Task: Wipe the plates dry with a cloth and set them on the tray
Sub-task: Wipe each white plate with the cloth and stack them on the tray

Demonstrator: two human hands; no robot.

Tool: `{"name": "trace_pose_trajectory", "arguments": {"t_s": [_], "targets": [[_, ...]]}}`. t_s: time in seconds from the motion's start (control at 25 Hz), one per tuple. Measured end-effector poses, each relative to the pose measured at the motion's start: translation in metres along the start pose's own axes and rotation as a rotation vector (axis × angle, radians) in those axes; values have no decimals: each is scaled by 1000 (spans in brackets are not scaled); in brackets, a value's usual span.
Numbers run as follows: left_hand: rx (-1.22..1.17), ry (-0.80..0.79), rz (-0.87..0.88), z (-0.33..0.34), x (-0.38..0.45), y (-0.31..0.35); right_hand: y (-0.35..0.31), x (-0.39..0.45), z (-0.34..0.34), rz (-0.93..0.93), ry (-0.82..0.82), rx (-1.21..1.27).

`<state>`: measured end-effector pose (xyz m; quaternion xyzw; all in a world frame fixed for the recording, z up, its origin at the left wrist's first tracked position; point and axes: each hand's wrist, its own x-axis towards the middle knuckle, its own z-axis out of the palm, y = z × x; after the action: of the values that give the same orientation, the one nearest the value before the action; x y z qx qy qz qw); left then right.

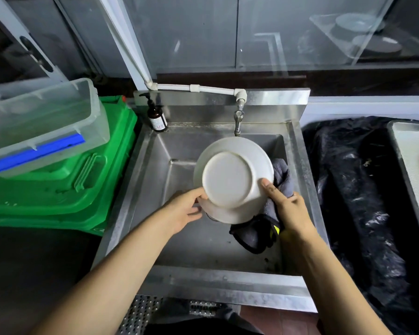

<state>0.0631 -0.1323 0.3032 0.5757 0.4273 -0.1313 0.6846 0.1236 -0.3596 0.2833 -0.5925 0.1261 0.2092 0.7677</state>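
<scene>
While both hands tilt a white ceramic plate point(232, 180) above the steel sink point(155, 170), left hand point(182, 211) pinching its rim, right hand point(288, 211) clasping a grey cloth point(257, 233) against it, it looks rigid, slippery and breakable.

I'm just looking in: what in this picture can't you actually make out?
- Head view: the plate's upper face is turned away, so wet or dry is unknown.
- Much of the grey cloth is behind the plate and the right hand.
- The left hand's fingertips are under the rim.
- The tray is cut off by the right edge.
- The brown bottle's label is too small to read.
</scene>
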Motion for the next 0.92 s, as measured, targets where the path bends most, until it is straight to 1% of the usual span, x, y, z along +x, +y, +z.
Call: {"name": "trace_pose_trajectory", "arguments": {"t_s": [0.08, 0.2, 0.36, 0.44, 0.52, 0.64, 0.72, 0.76, 0.84, 0.92], "targets": [[-161, -100, -36, -2, 2, 0, -4, 5, -3, 102, 9, 54], [-377, -236, -15, -8, 2, 1, -7, 10, -6, 226, 1, 113], [-444, -334, 33, -7, -2, 3, -8, 14, -9, 285, -27, 193], [-453, -344, 43, -6, -5, 7, -7, 13, -8, 305, -19, 206], [-446, -333, 52, -4, -8, 11, -3, 11, -5, 298, 36, 145], [-381, -280, 54, -1, -13, 19, 3, 11, 3, 201, 253, -3], [-286, -249, 68, 1, -17, 21, 3, 12, 7, 73, 339, -195], [-230, -241, 79, 2, -19, 21, 4, 12, 8, -18, 332, -260], [-135, -237, 97, 5, -24, 20, 6, 13, 13, -156, 242, -316], [-78, -213, 106, 6, -28, 22, 8, 13, 21, -218, 157, -344]]}}
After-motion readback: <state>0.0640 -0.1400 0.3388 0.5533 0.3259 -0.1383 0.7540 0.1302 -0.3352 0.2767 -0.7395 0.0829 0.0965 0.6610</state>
